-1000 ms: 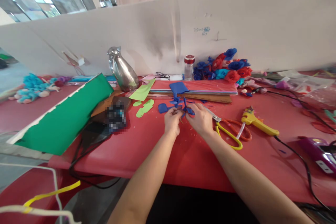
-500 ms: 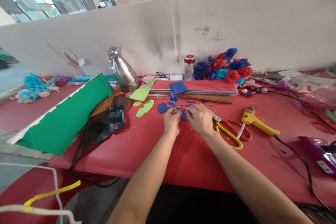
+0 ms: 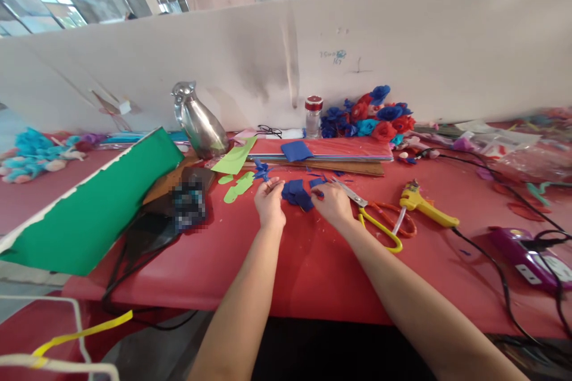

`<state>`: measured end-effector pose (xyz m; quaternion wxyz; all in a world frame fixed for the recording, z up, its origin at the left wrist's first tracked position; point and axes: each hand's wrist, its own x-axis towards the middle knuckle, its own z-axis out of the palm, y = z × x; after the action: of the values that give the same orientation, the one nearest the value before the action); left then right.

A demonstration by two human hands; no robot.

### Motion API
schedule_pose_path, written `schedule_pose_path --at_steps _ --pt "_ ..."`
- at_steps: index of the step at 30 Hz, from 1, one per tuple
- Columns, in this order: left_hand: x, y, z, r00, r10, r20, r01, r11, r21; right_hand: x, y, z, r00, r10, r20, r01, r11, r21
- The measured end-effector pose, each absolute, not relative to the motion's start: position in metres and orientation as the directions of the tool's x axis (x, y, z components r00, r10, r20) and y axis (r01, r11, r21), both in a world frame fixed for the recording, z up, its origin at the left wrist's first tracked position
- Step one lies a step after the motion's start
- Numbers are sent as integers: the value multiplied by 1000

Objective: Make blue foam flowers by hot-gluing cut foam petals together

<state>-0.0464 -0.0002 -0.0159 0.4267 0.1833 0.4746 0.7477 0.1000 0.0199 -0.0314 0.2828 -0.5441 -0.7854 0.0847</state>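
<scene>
Currently left hand (image 3: 270, 205) pinches blue paper flower (image 3: 261, 171) by its base, petals jutting beyond fingertips, likely so thin paper stays uncrushed. Right hand (image 3: 333, 203) bends fingers over small blue scrap (image 3: 320, 195); whether gripped, can't tell. Blue petal pieces (image 3: 297, 194) lie on bench (image 3: 313, 280) between hands, probably so either can reach. Scissors (image 3: 361, 202) just beside right hand, yellow glue gun (image 3: 429, 206) farther right, seemingly parked handy to that side. Green paper cutouts (image 3: 242, 184) left of left hand, apart from blue, perhaps sorted by colour.
</scene>
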Motion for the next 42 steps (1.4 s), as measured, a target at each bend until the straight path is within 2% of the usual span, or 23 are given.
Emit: schedule_pose_path --at_steps 5,10,12,15,18,20,22,24,27,31,36,42 --pt "-49 2 -21 -591 800 -104 -411 -188 892 80 30 -24 -217 929 300 867 325 -379" --pt "-53 4 -23 -610 785 -113 -408 -188 894 59 30 -17 -336 906 256 874 401 -273" --pt "-54 5 -24 -603 790 -116 -409 -181 894 57 31 -16 -333 909 249 881 395 -261" --pt "-53 5 -25 -587 802 -113 -409 -173 896 62 36 -18 -239 934 266 871 328 -365" --pt "-52 4 -25 -583 805 -110 -408 -174 896 71 44 -19 -125 941 314 774 291 -563" --pt "-51 3 -24 -573 813 -106 -413 -174 894 76 46 -20 -30 948 315 628 263 -732" --pt "-48 2 -21 -547 831 -98 -419 -170 892 81 46 -19 58 967 249 407 205 -890" --pt "-44 0 -18 -512 855 -84 -416 -162 895 84 41 -17 70 985 156 181 141 -973" --pt "-35 -3 -15 -442 895 -61 -402 -137 905 87 29 -16 12 997 72 -20 72 -997" --pt "-24 -7 -14 -344 937 -56 -399 -93 912 88 17 -16 -21 999 37 -118 34 -992" --pt "-20 -10 -14 -289 955 -69 -397 -54 916 89 12 -15 -38 997 62 -105 58 -993" --pt "-20 -12 -13 -304 942 -143 -422 1 907 89 11 -15 -63 994 89 -60 85 -995"
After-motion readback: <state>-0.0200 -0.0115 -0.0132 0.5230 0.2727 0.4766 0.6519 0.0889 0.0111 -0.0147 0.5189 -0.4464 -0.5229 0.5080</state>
